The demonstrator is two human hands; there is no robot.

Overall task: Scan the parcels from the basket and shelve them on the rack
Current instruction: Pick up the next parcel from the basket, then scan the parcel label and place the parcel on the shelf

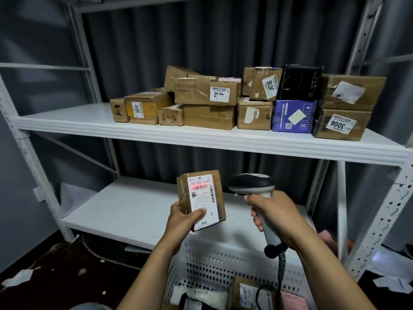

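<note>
Left hand (183, 218) gripped a small brown cardboard parcel (202, 211) from below. Thumb was pressed over the bottom of its white shipping label (201, 198), fingers wrapped behind, box upright w/ the label facing the camera. Right hand (272, 215) was closed round the pale handle of a grey-and-black corded barcode scanner (250, 183), head aimed at the parcel from just beside it. A red scan line (200, 187) lay across the barcode near the label's top.

Step in hand: the scan, mid-read by the look of it.

Below the forearms sat the white perforated plastic basket (223, 258) w/ at least one more labelled box (252, 294) in it; other contents too cut off to ID.

Next move prob. calls for lifting the parcel to the white metal rack (67, 121). Stacked cardboard boxes (207, 101) crowded the middle and right of the upper shelf, so the spot left of them looked easiest. Lower shelf (125, 209) sat behind the hands.
</note>
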